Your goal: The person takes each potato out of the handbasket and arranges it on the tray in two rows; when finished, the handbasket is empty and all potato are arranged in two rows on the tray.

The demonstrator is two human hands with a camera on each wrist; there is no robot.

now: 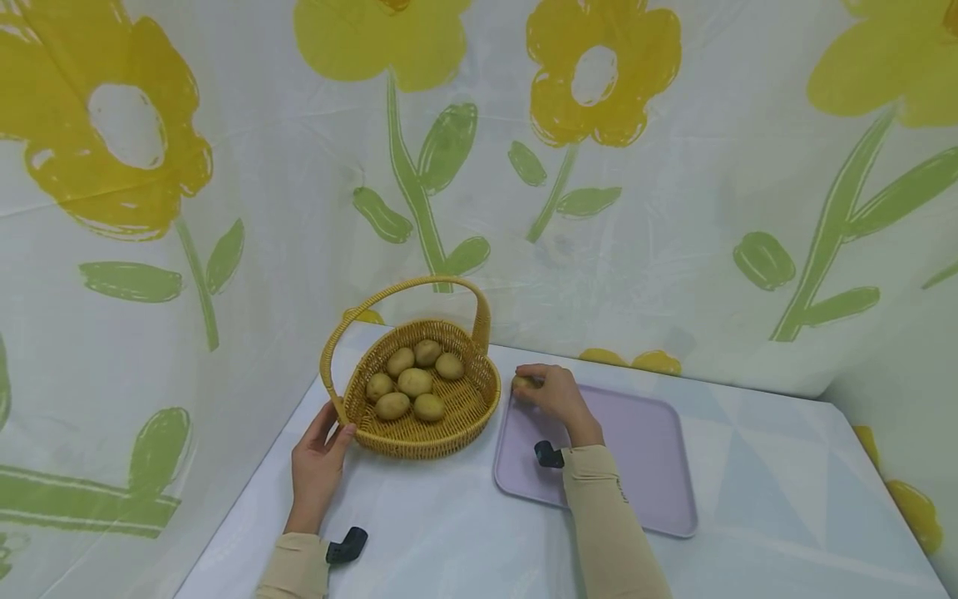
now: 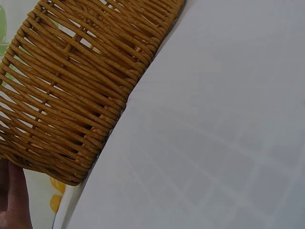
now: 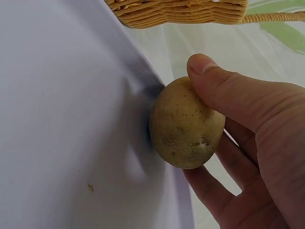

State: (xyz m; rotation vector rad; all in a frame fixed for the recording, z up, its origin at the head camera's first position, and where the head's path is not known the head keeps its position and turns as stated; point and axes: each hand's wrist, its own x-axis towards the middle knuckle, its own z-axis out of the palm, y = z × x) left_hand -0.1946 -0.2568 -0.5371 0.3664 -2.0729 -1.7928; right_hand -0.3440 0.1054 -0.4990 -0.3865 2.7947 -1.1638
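Observation:
My right hand (image 1: 555, 394) pinches a potato (image 3: 187, 124) between thumb and fingers, at the far left corner of a light purple tray (image 1: 651, 466). In the right wrist view the potato is round and yellowish, with a rough patch, close against the tray's rim. My left hand (image 1: 318, 466) grips the near left rim of a wicker basket (image 1: 434, 449) beside the base of its handle, the thumb in front. Several potatoes (image 1: 414, 382) lie inside the basket. In the left wrist view only part of the left hand's fingers (image 2: 18, 191) shows, against the basket's woven side.
The basket's tall arched handle (image 1: 397, 287) rises above its rim. The basket stands left of the tray on a white table (image 1: 419, 532). Flower-printed curtains (image 1: 674, 208) hang behind and along both sides. Small brown specks (image 3: 90, 187) lie on the tray.

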